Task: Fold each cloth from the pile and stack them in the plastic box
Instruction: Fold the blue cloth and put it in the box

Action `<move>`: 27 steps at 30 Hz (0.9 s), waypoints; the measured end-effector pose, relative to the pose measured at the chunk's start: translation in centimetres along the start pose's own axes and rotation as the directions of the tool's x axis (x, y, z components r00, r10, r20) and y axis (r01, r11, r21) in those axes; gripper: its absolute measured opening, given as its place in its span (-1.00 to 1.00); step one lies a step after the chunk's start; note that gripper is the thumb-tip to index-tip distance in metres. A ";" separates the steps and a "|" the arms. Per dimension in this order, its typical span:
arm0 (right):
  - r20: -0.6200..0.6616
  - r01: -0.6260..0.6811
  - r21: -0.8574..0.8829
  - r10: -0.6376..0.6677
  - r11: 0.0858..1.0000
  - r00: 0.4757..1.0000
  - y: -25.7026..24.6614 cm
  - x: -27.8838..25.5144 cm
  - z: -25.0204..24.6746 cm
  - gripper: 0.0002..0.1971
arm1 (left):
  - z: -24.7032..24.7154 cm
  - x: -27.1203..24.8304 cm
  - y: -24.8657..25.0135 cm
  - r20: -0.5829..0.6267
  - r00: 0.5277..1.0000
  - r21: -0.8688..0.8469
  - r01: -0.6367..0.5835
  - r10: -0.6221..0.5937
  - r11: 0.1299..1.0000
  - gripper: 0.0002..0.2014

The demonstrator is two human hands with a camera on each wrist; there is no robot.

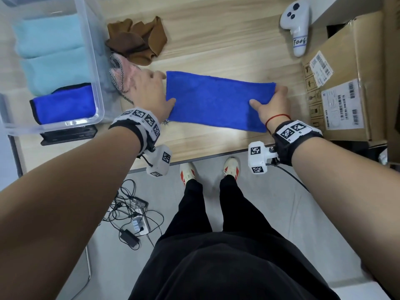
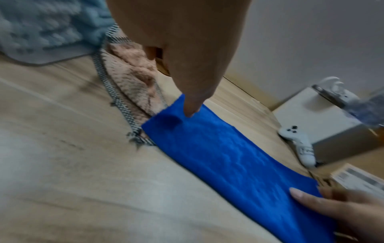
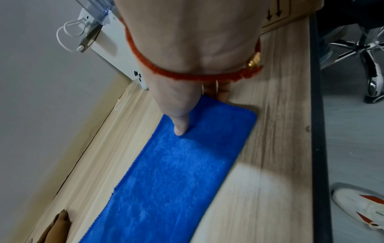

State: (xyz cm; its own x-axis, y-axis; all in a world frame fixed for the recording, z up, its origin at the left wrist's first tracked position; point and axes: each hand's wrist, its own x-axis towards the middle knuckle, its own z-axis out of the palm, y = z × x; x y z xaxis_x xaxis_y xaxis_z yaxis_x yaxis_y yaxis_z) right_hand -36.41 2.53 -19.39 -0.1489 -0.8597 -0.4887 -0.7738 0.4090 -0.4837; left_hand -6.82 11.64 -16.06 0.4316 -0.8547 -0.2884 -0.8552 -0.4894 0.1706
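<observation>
A blue cloth [image 1: 216, 100], folded into a long strip, lies flat across the wooden table. My left hand [image 1: 167, 89] pinches its left end, with the thumb [image 2: 191, 108] on top and the fingers hidden. At the right end my right hand [image 1: 268, 98] holds the cloth [image 3: 176, 172], thumb [image 3: 180, 126] pressed on top and fingers curled past the edge. The clear plastic box [image 1: 97, 68] at the left holds light blue cloths [image 1: 52, 59] and a folded blue one [image 1: 65, 105]. A brown cloth [image 1: 136, 40] and a pink checkered cloth [image 1: 121, 76] lie beside the box.
A white controller [image 1: 296, 24] lies at the back right. A cardboard box [image 1: 350, 83] stands close to the right of my right hand. A black device [image 1: 69, 134] sits at the plastic box's front. The table's front edge [image 1: 205, 156] runs just behind my wrists.
</observation>
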 end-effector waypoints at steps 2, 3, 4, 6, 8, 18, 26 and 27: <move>0.009 -0.042 -0.019 0.042 0.999 0.999 0.5 -0.3 0.0 -0.35 | 0.3 -0.6 1.7 0.068 0.979 -0.098 -0.188 0.195 0.977 -0.58; 0.018 -0.062 -0.034 0.063 0.997 0.998 0.9 -0.5 0.0 -0.40 | 0.7 -1.0 2.4 0.137 0.950 -0.149 -0.260 0.280 0.954 -0.64; 0.036 -0.077 -0.044 0.078 0.996 0.996 1.2 -0.7 -0.2 -0.47 | 1.2 -1.5 2.9 0.221 0.913 -0.178 -0.309 0.344 0.934 -0.67; 0.082 -0.089 -0.056 0.093 0.994 0.992 2.0 -0.8 -0.4 -0.58 | 2.0 -2.4 3.3 0.368 0.847 -0.182 -0.339 0.384 0.923 -0.69; 0.098 -0.084 -0.066 0.090 0.994 0.991 2.7 -1.1 -1.1 -0.60 | 2.7 -3.4 3.5 0.429 0.820 -0.166 -0.341 0.380 0.925 -0.71; 0.126 -0.165 -0.145 0.183 0.976 0.975 2.8 -1.6 -2.9 -0.46 | 4.1 -6.3 4.5 0.541 0.733 -0.200 -0.363 0.412 0.910 -0.70; 0.269 -0.184 -0.072 0.197 0.980 0.943 2.3 -0.9 -2.9 -0.44 | 4.2 -6.8 3.9 0.525 0.733 -0.235 -0.364 0.432 0.901 -0.70; 0.254 -0.147 -0.048 0.154 0.988 0.955 2.3 -0.9 -2.8 -0.47 | 4.2 -6.8 3.9 0.512 0.744 -0.240 -0.354 0.428 0.904 -0.71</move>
State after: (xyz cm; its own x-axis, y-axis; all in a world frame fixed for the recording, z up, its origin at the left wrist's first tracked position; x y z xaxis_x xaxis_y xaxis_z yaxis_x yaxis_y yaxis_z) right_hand -39.79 3.36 -18.01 -0.1051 -0.6797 -0.7259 -0.7720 0.5159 -0.3713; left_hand -14.35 16.29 -17.40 -0.1920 -0.7572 -0.6243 -0.8569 -0.1808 0.4828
